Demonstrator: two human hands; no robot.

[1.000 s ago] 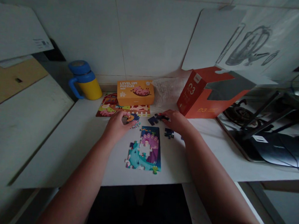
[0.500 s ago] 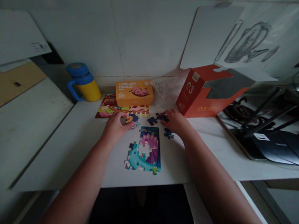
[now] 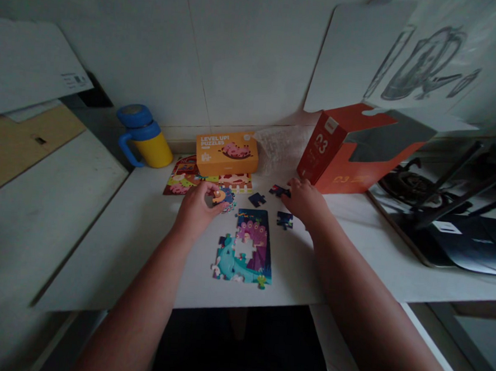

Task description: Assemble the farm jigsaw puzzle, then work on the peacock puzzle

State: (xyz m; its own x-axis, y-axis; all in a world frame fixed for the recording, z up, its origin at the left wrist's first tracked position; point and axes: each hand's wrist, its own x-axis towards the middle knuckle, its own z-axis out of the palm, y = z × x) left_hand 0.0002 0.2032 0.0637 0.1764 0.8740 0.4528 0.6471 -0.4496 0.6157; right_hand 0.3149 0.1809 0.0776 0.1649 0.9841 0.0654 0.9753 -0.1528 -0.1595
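A partly assembled colourful jigsaw (image 3: pixel 247 247) lies on the white counter (image 3: pixel 144 241) in front of me. My left hand (image 3: pixel 196 209) rests just left of its top edge, fingers curled, pinching an orange and blue puzzle piece (image 3: pixel 221 197) among a small cluster of loose pieces. My right hand (image 3: pixel 308 203) lies on the counter to the upper right of the jigsaw, fingers curled over a dark loose piece (image 3: pixel 279 191). Two more dark pieces lie free, one (image 3: pixel 256 199) between my hands and one (image 3: pixel 285 219) below my right hand.
An orange puzzle box (image 3: pixel 227 153) stands on a finished puzzle board (image 3: pixel 184 177) at the back. A blue and yellow mug (image 3: pixel 146 138) is back left, a clear bag (image 3: pixel 281 144) and a red carton (image 3: pixel 359 150) back right. A stove (image 3: pixel 443 214) fills the right.
My right hand has shifted slightly right, away from the dark piece between the hands. My left hand stays on the piece cluster.
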